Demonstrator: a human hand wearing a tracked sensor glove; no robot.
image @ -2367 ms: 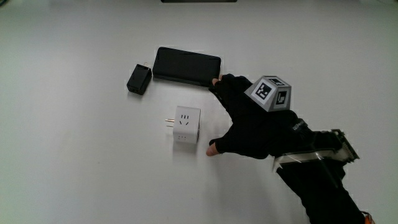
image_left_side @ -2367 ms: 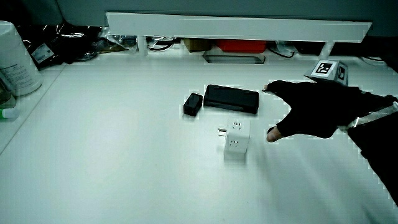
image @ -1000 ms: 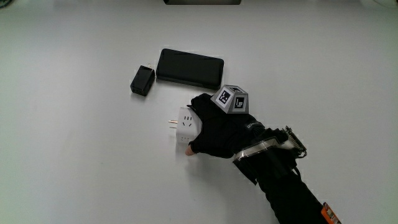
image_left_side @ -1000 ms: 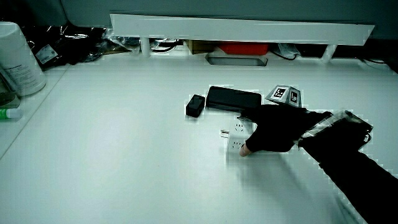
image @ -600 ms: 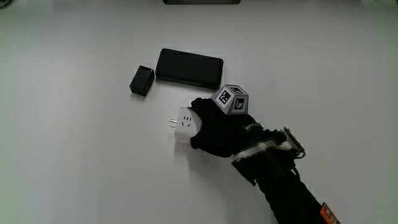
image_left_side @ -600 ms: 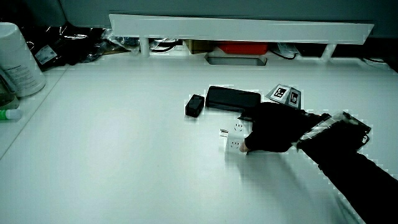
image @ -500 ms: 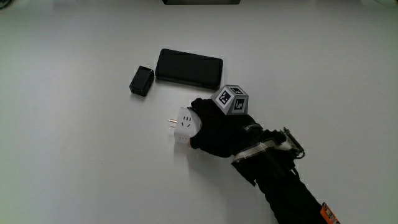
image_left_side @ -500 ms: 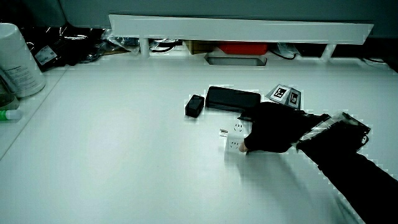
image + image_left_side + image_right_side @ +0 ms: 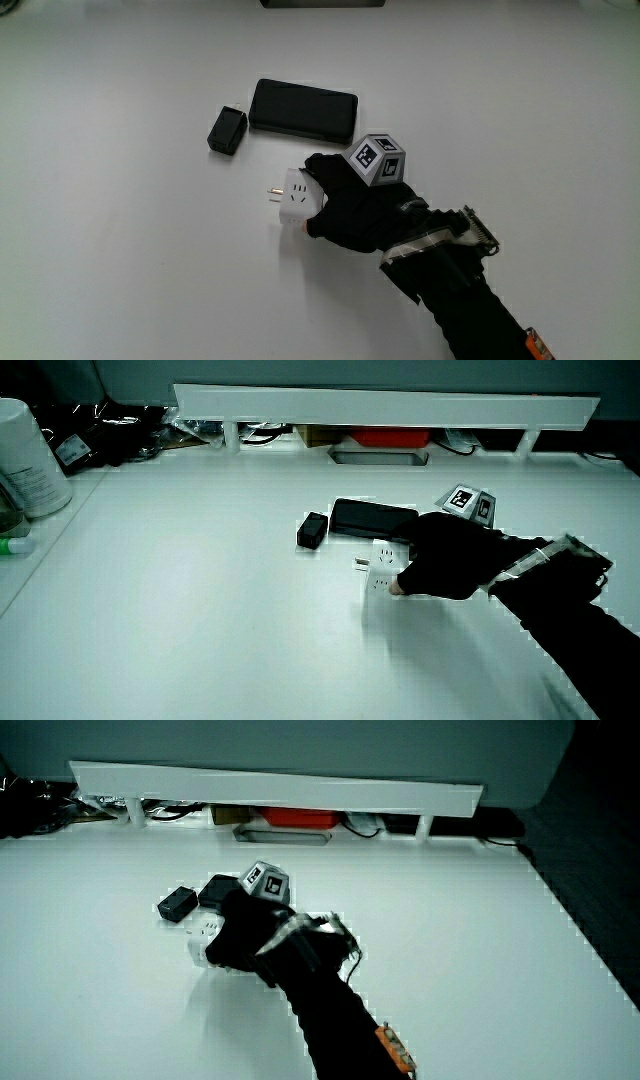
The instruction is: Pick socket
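The socket (image 9: 293, 198) is a small white cube with metal prongs sticking out of one side; it also shows in both side views (image 9: 380, 570) (image 9: 202, 933). The gloved hand (image 9: 350, 205) is wrapped around it, fingers curled over its top and thumb under its near edge. In a side view the socket appears tilted and slightly raised off the white table (image 9: 200, 620). The patterned cube (image 9: 379, 160) sits on the back of the hand. The hand covers most of the socket.
A flat black slab (image 9: 303, 109) lies on the table a little farther from the person than the socket, with a small black block (image 9: 227, 129) beside it. A low white partition (image 9: 380, 405) runs along the table, and a white canister (image 9: 25, 455) stands at the table's edge.
The hand came from beside the socket, closed its fingers on it and has tipped it slightly upward. The black slab and block have not moved.
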